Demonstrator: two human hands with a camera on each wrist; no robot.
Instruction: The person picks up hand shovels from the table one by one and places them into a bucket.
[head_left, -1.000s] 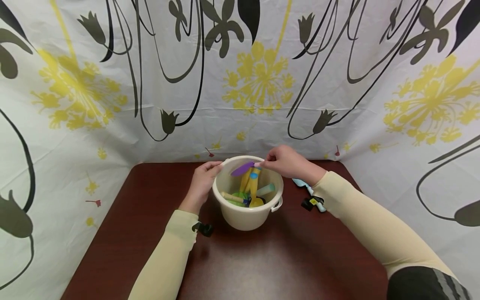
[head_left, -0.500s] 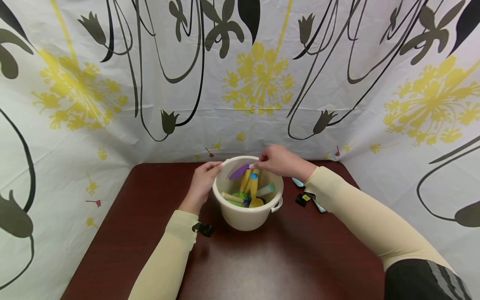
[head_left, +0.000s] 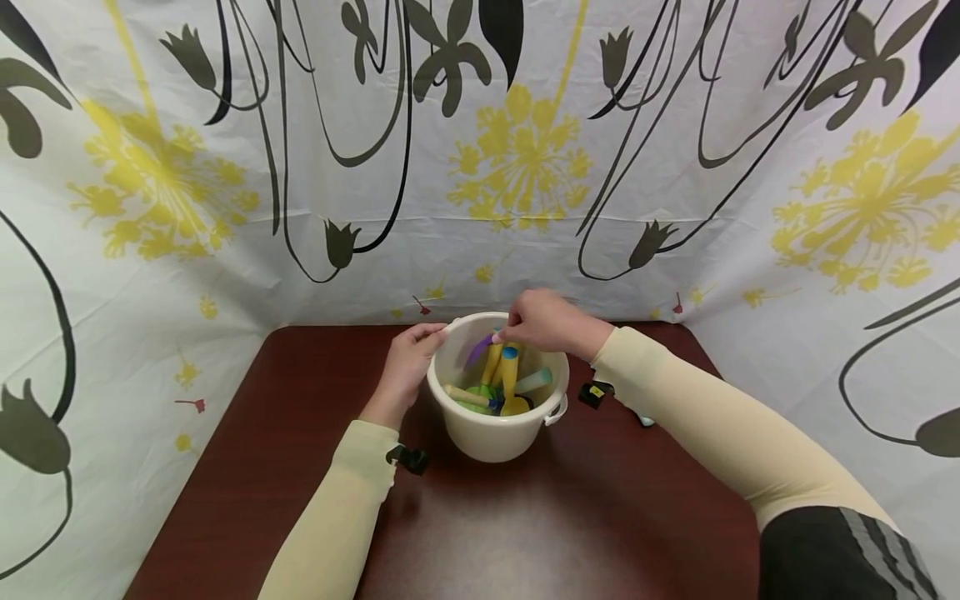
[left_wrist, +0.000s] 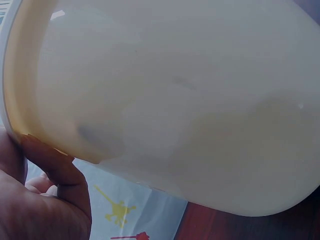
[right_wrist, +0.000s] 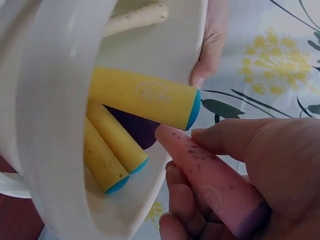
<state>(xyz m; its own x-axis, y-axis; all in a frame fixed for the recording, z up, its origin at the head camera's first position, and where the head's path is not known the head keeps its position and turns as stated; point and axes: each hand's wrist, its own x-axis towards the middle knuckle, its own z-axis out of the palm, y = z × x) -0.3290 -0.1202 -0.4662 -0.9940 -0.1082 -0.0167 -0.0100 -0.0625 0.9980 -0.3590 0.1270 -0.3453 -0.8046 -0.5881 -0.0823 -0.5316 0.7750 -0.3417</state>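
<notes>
A cream bucket [head_left: 491,437] stands on the dark red table. My left hand [head_left: 405,358] grips its rim at the left, thumb and fingers on either side of the wall, as the left wrist view [left_wrist: 45,185] also shows. Over the bucket's back right rim, my right hand [head_left: 551,321] pinches a tool by its speckled pink handle [right_wrist: 205,175]. That tool's flat purple head [head_left: 477,350] points down inside the bucket; in the right wrist view it is partly hidden behind a yellow handle [right_wrist: 145,95].
Several yellow handles with blue ends, a cream handle [head_left: 467,396], a pale teal handle [head_left: 534,381] and a green piece [head_left: 478,400] lie in the bucket. A light blue item [head_left: 647,421] on the table is mostly hidden by the right sleeve. Patterned cloth [head_left: 517,267] hangs behind.
My right hand has moved left over the bucket, and the purple head has sunk deeper inside. The right sleeve now covers most of the light blue item. The left hand keeps its place.
</notes>
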